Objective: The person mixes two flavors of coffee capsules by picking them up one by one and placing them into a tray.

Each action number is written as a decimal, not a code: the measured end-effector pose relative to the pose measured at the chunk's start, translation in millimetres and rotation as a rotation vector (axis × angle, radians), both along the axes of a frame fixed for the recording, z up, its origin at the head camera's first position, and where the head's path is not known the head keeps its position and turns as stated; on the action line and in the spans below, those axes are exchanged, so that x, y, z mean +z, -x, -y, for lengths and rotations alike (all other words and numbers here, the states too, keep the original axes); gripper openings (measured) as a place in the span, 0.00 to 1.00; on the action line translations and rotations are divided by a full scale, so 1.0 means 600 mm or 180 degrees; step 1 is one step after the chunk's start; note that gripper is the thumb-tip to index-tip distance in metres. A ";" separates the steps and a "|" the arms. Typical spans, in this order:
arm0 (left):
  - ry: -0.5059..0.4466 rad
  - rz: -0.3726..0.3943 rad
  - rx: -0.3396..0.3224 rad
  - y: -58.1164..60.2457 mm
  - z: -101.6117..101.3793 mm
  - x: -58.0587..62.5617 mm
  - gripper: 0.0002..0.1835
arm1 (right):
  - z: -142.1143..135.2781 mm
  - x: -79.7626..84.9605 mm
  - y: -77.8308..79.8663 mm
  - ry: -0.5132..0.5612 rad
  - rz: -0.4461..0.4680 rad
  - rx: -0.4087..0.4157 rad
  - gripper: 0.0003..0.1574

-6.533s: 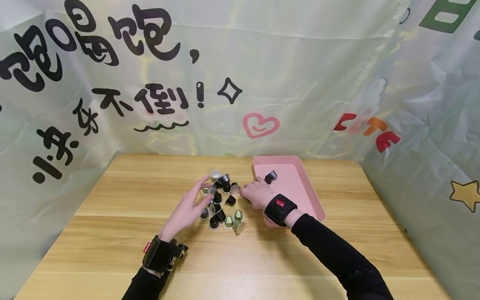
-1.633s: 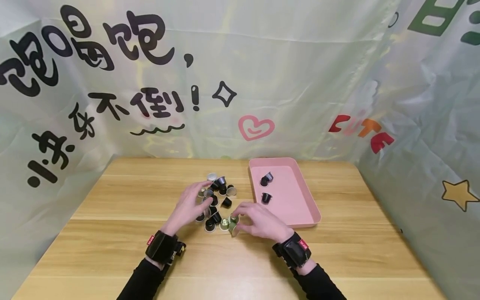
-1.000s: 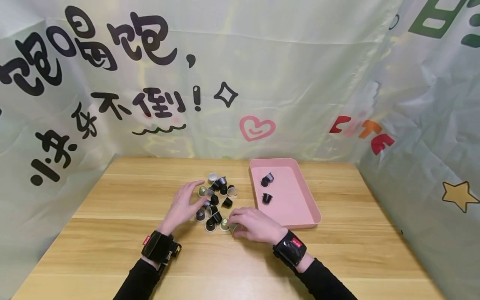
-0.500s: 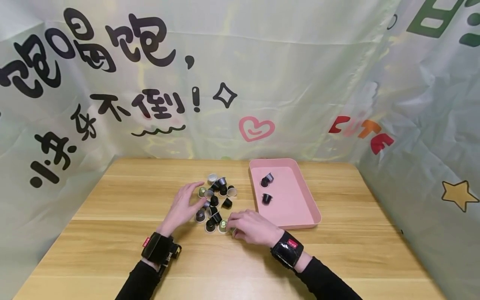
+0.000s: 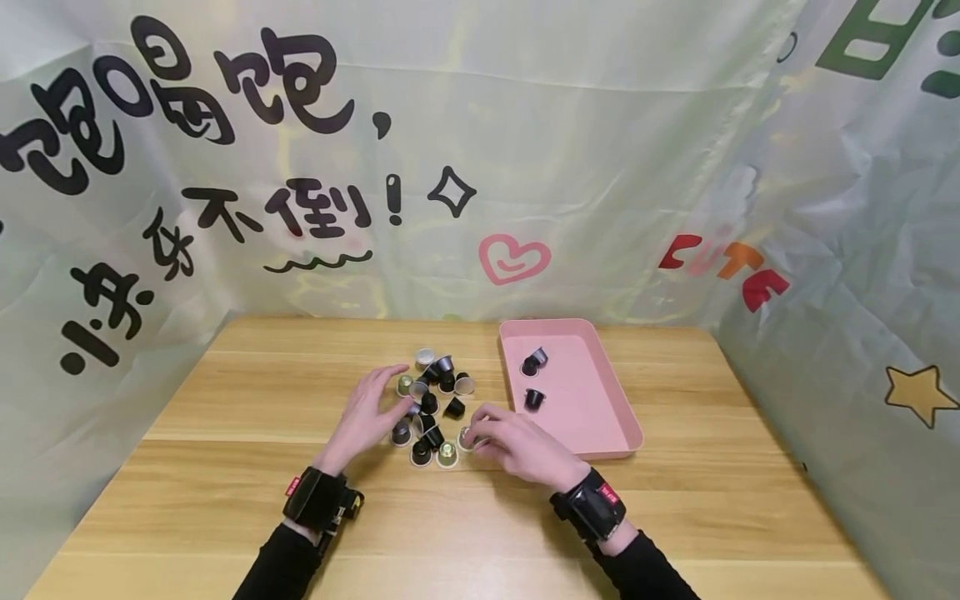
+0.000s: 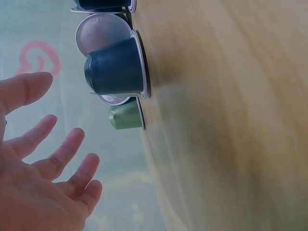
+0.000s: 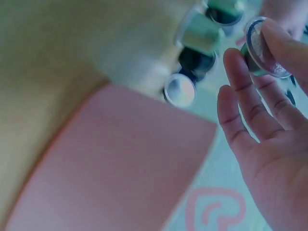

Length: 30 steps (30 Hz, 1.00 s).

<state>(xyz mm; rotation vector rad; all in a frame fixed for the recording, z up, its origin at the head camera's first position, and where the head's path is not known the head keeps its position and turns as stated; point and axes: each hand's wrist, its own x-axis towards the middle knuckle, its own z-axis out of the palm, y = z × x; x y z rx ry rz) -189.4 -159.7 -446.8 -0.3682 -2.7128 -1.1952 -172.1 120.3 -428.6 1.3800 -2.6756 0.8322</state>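
In the right wrist view my right hand [image 7: 274, 130] pinches a green coffee capsule [image 7: 260, 50] by thumb and fingers, its silver lid facing the thumb. From the head view, that right hand [image 5: 525, 446] is just right of the capsule pile. My left hand [image 5: 367, 414] hovers at the pile's left side with fingers spread and holds nothing. Closest to it in the left wrist view are a dark capsule [image 6: 118, 67] and a green capsule [image 6: 126, 115]. Another green capsule [image 5: 447, 453] stands at the pile's front, beside a black capsule [image 5: 422, 452].
A pink tray [image 5: 592, 417] lies right of the pile, with several dark capsules [image 5: 534, 400] inside. Black, silver and green capsules crowd together on the wooden table [image 5: 300, 375]. A printed cloth [image 5: 600, 167] hangs behind and along the sides.
Since the oldest frame, a black capsule has come to lie in the tray. My right hand has moved to the green capsules and lifted one; the left hand has shifted slightly back.
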 end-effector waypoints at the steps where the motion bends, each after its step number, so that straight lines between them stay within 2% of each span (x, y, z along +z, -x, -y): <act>1: -0.0006 -0.0005 0.0001 -0.001 0.000 0.000 0.31 | -0.004 0.003 0.001 0.0069 0.0003 -0.0030 0.10; 9: -0.0055 -0.0036 -0.0045 -0.006 -0.001 0.003 0.31 | -0.034 0.024 0.009 0.0483 -0.0050 -0.0369 0.08; 16: -0.0031 0.0024 -0.0059 -0.007 0.000 0.002 0.31 | -0.055 0.033 0.025 0.0746 -0.0070 -0.0497 0.08; 24: 0.0011 0.0038 -0.0053 -0.012 0.008 0.004 0.32 | -0.079 0.051 0.046 0.0762 -0.0083 -0.0762 0.12; 26: 0.0003 0.0041 -0.0061 -0.011 0.009 0.003 0.32 | -0.085 0.058 0.053 0.0678 -0.0154 -0.0801 0.11; 30: 0.0037 0.0022 -0.0074 -0.010 0.009 0.003 0.32 | -0.097 0.071 0.073 0.0484 -0.0475 -0.0805 0.10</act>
